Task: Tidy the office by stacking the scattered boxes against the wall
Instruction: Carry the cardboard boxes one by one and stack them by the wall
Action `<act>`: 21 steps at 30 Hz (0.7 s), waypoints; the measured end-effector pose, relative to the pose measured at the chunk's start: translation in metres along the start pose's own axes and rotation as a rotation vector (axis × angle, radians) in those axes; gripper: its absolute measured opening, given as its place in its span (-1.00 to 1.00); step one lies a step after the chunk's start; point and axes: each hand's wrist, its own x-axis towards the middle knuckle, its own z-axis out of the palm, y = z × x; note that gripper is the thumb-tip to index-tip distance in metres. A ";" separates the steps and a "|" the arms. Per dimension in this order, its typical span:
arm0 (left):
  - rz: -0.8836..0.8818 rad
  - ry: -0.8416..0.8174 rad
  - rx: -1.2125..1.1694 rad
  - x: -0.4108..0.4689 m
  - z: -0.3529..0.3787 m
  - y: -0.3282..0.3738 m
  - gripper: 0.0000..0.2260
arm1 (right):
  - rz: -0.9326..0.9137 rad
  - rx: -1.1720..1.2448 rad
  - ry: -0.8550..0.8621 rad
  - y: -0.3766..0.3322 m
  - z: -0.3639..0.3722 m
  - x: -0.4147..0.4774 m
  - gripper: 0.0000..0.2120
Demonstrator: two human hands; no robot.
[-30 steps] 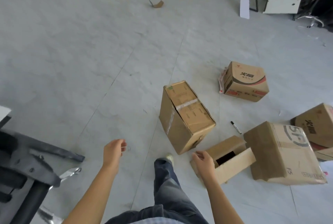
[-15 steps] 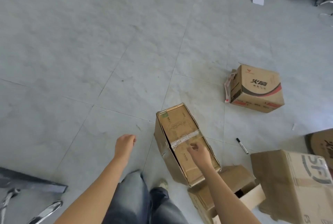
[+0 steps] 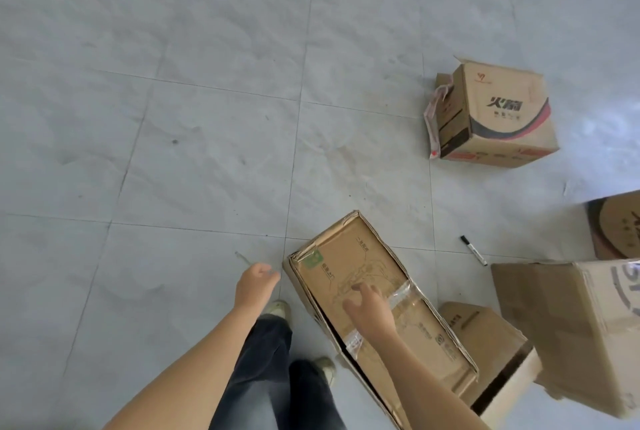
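Note:
A long taped cardboard box stands on the grey tile floor right in front of my feet. My right hand is over its top face, fingers loosely spread near the clear tape, holding nothing. My left hand hangs just left of the box's near corner, fingers loosely curled and empty. A printed box with black and red markings lies further off at the right. A small open box and a large box sit at the lower right.
A black marker lies on the floor between the boxes. Another printed box is cut off at the right edge. My legs and shoes are below the left hand. Bare tiles stretch to the left and far side.
I have stepped closer and the view tilted down. My right hand went from the small open box to above the long box's top. My left hand came nearer the box's corner.

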 end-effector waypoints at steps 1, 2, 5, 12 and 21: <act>0.003 -0.027 0.003 0.011 0.005 -0.001 -0.67 | 0.010 -0.019 -0.001 0.002 0.006 0.007 -0.55; 0.011 -0.053 0.001 0.020 0.011 -0.003 -0.60 | 0.021 -0.043 -0.003 0.006 0.012 0.013 -0.54; 0.050 -0.104 -0.025 0.038 0.027 -0.007 -0.52 | 0.029 -0.102 0.029 0.014 0.020 0.027 -0.57; 0.129 -0.161 -0.096 0.054 0.044 -0.010 -0.59 | 0.063 -0.060 0.093 0.009 0.014 0.043 -0.68; 0.214 -0.062 -0.135 0.048 0.070 0.007 -0.76 | 0.060 0.147 0.131 -0.006 -0.004 0.058 -0.64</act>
